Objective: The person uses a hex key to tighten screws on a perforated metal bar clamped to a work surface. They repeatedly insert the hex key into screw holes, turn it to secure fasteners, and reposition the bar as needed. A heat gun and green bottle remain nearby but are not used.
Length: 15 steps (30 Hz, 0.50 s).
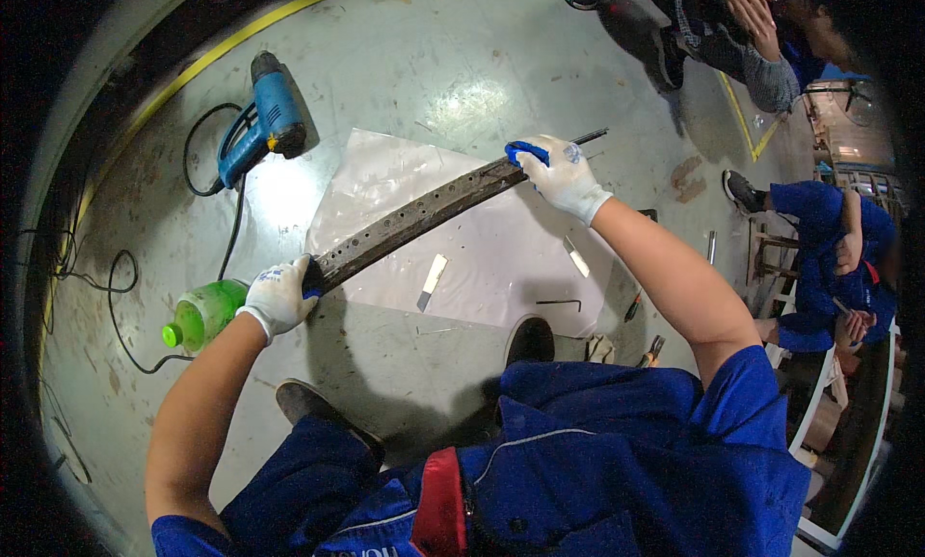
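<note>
White knit gloves with blue palms cover both hands. The left hand (279, 297), at about 8 o'clock from the frame's centre, has its fingers curled tight around the lower end of a long, dark, rusted metal bar (414, 220) pierced by a row of small holes. The right hand (559, 176), toward 1 o'clock, clamps the bar's upper end, fingers wrapped over the top, where a thin rod tip sticks out. The bar runs diagonally above a pale plastic sheet (501, 258) spread on the grey concrete floor (453, 75). A green plastic bottle (202, 316) with a green cap lies just beside the left hand at 9 o'clock. A blue heat gun (265, 123) with black cord lies at 10 o'clock. A scraper (431, 280) rests on the sheet.
</note>
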### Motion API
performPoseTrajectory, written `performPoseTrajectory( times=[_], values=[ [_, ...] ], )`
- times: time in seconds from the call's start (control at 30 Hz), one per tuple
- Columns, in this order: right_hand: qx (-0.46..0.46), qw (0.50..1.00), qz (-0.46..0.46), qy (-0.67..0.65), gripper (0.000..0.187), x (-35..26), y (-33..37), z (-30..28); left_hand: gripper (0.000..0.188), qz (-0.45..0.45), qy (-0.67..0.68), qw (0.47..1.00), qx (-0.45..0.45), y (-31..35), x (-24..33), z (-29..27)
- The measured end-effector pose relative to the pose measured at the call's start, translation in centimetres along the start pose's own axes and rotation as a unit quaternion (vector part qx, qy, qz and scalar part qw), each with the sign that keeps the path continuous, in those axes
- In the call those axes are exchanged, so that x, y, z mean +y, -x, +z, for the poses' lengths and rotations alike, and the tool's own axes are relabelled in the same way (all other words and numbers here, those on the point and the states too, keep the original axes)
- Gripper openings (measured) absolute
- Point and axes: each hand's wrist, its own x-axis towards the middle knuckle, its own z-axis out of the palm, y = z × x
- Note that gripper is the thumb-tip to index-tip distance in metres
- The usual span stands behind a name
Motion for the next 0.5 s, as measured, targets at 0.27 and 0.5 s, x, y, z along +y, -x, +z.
performPoseTrajectory(
  times=[0.27, 0.5],
  values=[
    [-0.06, 0.989, -0.039, 0.131, 0.039, -3.6, -0.4, -1.2, 0.065, 0.005, -0.001, 1.0, -0.003, -0.2, -0.5, 0.3],
    [-0.09, 0.858, 0.268, -0.429, 0.03, -1.8, -1.9, 0.6, 0.063, 0.0, -0.019, 1.0, 0.001, -0.1, 0.2, -0.5]
  ],
)
